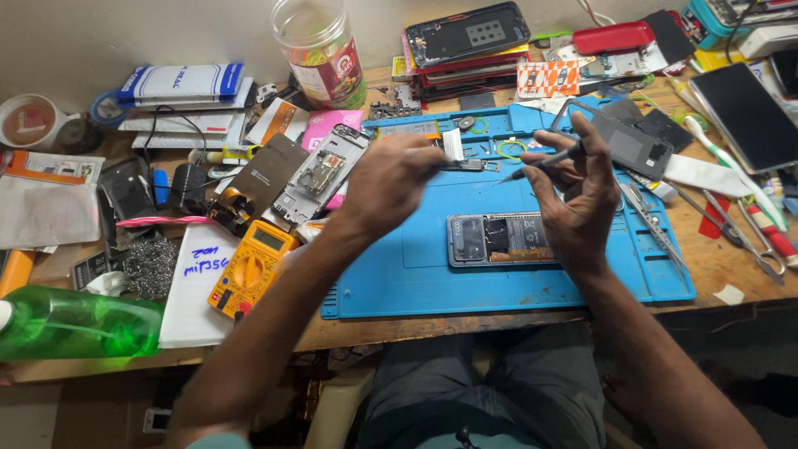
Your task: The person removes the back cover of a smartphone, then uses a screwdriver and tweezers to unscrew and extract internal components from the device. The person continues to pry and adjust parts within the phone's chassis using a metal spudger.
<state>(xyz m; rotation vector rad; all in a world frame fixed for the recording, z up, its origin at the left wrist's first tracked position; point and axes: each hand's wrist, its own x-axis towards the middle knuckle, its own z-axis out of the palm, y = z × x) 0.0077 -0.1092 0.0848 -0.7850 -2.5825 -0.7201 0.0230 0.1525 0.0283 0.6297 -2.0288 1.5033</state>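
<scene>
**A:** What are the hands doing over the blue mat point(416, 266)?

**B:** The right hand point(578, 195) is raised above the mat's middle, fingers curled, pinching a thin dark tool point(544, 162) whose tip points left. The left hand point(391, 187) is raised over the mat's left half, fingers bunched around something slim that reaches right; I cannot tell what it is, as it is blurred.

**A:** And the opened phone point(501, 239)?

**B:** It lies flat on the mat, near its middle, just below the right hand, back cover off and insides showing. Neither hand touches it.

**A:** What lies around the mat?

**B:** Just off its left edge sits a yellow meter point(249, 268), with another opened phone frame point(320, 179) above that. A clear plastic jar point(320, 50) stands beyond the mat's top left corner. A stack of phones point(465, 46) rests behind its top edge. A dark back cover point(628, 137) leans at the top right corner, and tweezers point(652, 224) lie on the mat's right side. A green bottle point(79, 324) lies far off to the left.
</scene>
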